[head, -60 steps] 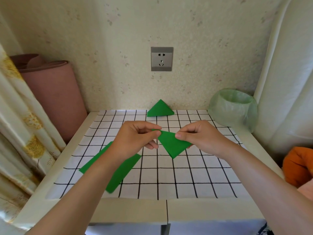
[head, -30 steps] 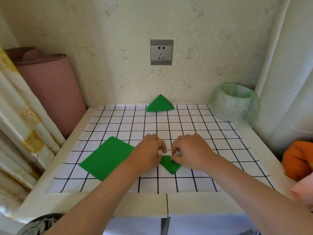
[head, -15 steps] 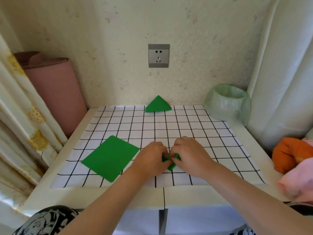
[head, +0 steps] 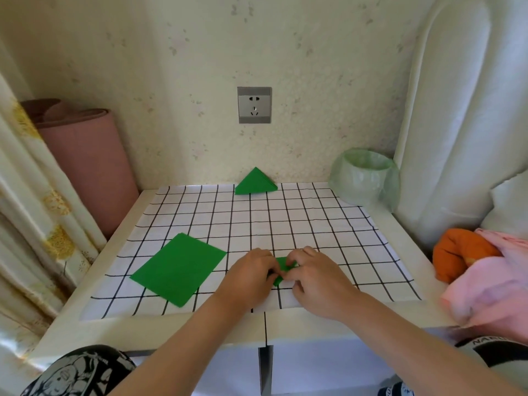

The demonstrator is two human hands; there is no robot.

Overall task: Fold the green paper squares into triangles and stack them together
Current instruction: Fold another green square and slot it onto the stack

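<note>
left hand [head: 251, 277]: low on the checked cloth [head: 285, 218], fingers curled down onto the left side of the folded green paper [head: 281, 265], gripping it against the table [head: 171, 330].
right hand [head: 317, 278]: just beside the left hand, knuckles nearly touching it; forefinger and thumb bent onto the right side of the same paper, pinching it.
folded green paper: small, mostly hidden between the two hands, near the front middle of the cloth; only a sliver shows, so its exact shape cannot be told.
green paper squares [head: 178, 270]: lying flat, turned cornerwise, on the front left of the cloth, just left of the left hand and apart from it.
stack of triangles [head: 255, 182]: at the far edge of the cloth, by the wall, below the socket [head: 254, 105].
green-lined bin [head: 363, 181]: far right corner of the table.
pink roll [head: 85, 167]: upright, left of the table.
</note>
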